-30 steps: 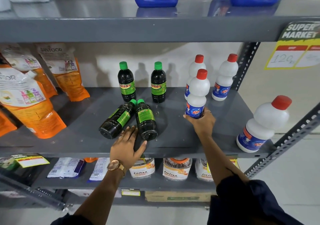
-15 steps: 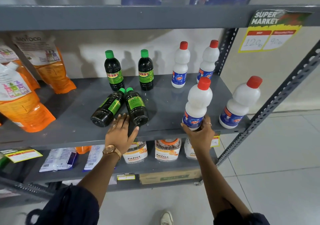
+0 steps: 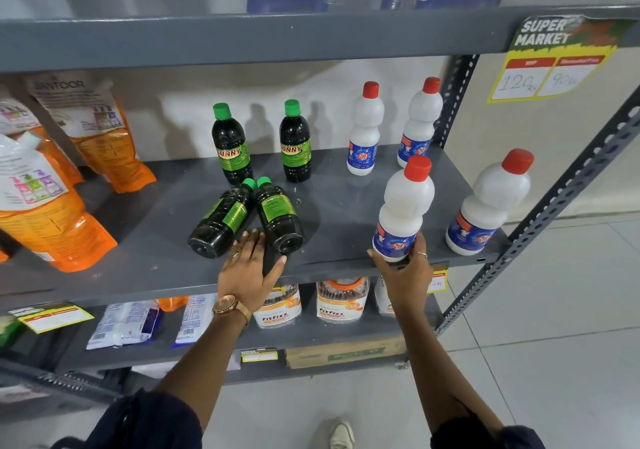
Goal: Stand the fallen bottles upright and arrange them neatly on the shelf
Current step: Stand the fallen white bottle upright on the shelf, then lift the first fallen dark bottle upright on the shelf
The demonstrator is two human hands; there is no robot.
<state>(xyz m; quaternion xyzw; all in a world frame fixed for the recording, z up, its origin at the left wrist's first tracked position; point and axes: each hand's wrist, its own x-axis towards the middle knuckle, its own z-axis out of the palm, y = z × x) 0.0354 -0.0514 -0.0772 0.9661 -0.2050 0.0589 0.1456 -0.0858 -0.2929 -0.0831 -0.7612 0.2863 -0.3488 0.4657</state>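
The right hand (image 3: 403, 268) is gripping an upright white bottle (image 3: 403, 211) while the left hand (image 3: 247, 270), fingers spread, is touching two fallen dark bottles (image 3: 249, 218) on the shelf (image 3: 156, 265)

On the middle shelf (image 3: 332, 220), two fallen bottles (image 3: 221, 221) lie side by side before two standing bottles (image 3: 231, 145); pouches (image 3: 52, 213) lean at the left. To the right, two bleach bottles (image 3: 365, 133) stand at the back; two more (image 3: 488, 206) stand at the front edge.

Bare shelf (image 3: 339, 213) lies open between my two fallen dark bottles (image 3: 249, 218) and the white bottle (image 3: 403, 211) I hold.
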